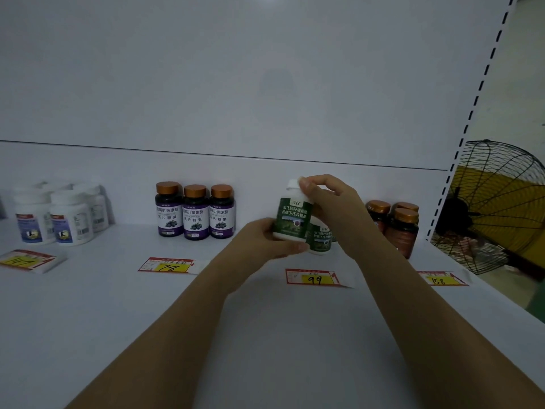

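Observation:
A white bottle with a green label (292, 216) is held above the white shelf (265, 335), slightly tilted. My left hand (261, 242) grips its base from below, thumb along the bottom edge. My right hand (330, 202) curls round its white cap and upper side. Behind and right of it a second green-labelled bottle (321, 239) stands on the shelf, partly hidden by my right hand. A red and yellow price tag reading 99 (314, 278) lies in front.
Three purple-labelled bottles with copper caps (195, 212) stand to the left, several white bottles (56, 214) at far left. Dark brown bottles (398, 227) stand at right. Price tags 78 (166, 265), 147 (28, 260) and 158 (442, 278) lie along the shelf. A black wire fan (495, 208) stands beyond the shelf's right end.

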Action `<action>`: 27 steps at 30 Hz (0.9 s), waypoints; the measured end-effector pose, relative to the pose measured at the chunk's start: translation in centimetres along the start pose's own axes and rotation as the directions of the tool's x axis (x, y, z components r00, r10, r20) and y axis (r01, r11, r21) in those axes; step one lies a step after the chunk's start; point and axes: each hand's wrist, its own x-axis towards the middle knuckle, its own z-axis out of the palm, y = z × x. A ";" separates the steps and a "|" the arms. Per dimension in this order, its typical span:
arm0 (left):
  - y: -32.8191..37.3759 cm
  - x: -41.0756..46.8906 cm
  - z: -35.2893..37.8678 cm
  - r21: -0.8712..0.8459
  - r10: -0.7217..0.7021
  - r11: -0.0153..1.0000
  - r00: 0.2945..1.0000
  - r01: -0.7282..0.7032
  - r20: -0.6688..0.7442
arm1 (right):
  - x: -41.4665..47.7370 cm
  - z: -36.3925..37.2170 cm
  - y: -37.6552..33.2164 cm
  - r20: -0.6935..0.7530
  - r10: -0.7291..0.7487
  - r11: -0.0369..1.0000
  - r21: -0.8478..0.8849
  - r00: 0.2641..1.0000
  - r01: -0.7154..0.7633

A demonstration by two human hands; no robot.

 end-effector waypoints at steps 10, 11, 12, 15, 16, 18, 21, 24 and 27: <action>0.1 0.2 0.1 -0.038 -0.050 0.998 0.999 0.049 -0.014 | 0.2 -0.1 0.6 0.043 0.030 0.999 -0.045 0.999 -0.029; 0.2 0.1 0.1 -0.073 -0.059 0.995 0.998 0.061 0.031 | 0.2 -0.2 0.6 0.059 0.042 0.999 -0.015 0.997 -0.041; 0.1 0.1 0.1 -0.090 -0.058 0.994 0.997 0.062 0.052 | 0.2 -0.2 0.5 0.077 0.057 0.998 0.030 0.995 -0.059; 0.1 0.1 0.2 0.016 -0.021 1.000 0.999 0.022 -0.044 | 0.1 0.1 0.5 0.120 0.069 0.994 0.072 0.990 -0.078; 0.0 0.1 0.2 0.096 0.004 0.995 0.994 0.006 -0.105 | 0.0 0.3 0.5 0.114 0.055 0.998 0.024 0.992 -0.058; 0.0 0.2 0.3 0.209 0.055 0.978 0.977 -0.011 -0.205 | -0.1 0.5 0.6 0.074 0.018 0.997 -0.078 0.997 -0.012; 0.0 0.1 0.3 0.202 0.053 0.979 0.979 -0.012 -0.198 | -0.1 0.3 0.7 0.014 0.001 0.996 -0.091 1.000 0.000; 0.2 0.0 0.2 0.101 -0.003 0.995 0.997 0.011 -0.081 | 0.1 -0.1 0.7 0.000 0.026 0.999 -0.028 1.000 -0.026; 0.4 0.0 0.1 -0.010 -0.038 0.999 0.998 0.037 -0.051 | 0.3 0.1 0.8 0.054 0.064 0.998 0.009 0.997 -0.064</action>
